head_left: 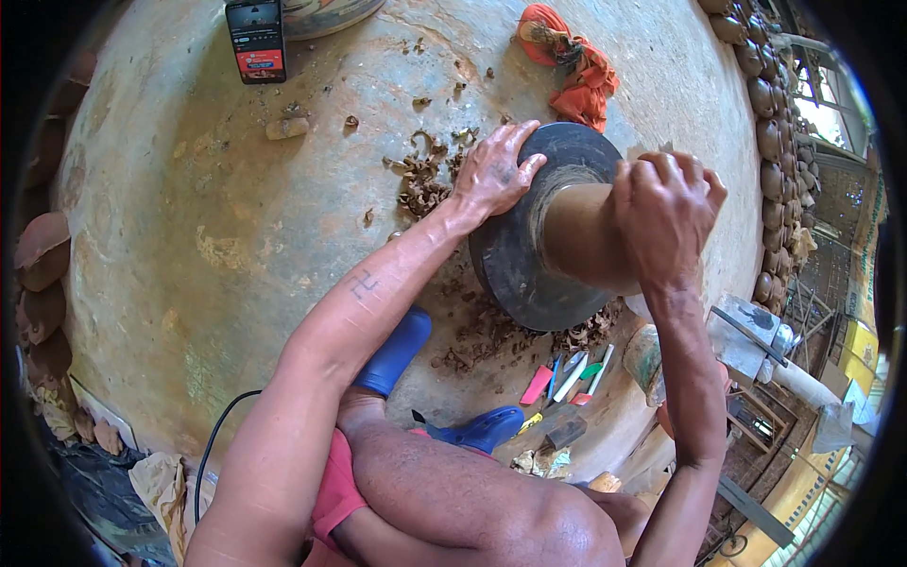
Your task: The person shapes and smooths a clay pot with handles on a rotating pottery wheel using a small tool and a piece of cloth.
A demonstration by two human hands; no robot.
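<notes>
A round black potter's wheel [501,250] carries a brown clay vessel [578,231] with a smooth, rounded side. At the wheel's left rim is my left hand [496,175], its thumb over the top face and its fingers along the edge, gripping it. My right hand [669,208] is closed against the vessel's right end, knuckles up. The fingertips are hidden, and a small greyish edge shows just beyond them; what they hold I cannot make out. Curled brown clay shavings [422,189] lie beside the wheel, next to my left wrist.
An orange cloth [578,85] lies beyond the wheel, and a phone [255,42] stands far left. Nearer me are several slim coloured tools [570,376], a dark block [565,433] and my blue shoes [397,354]. Stacked clay pots [767,142] line the right side.
</notes>
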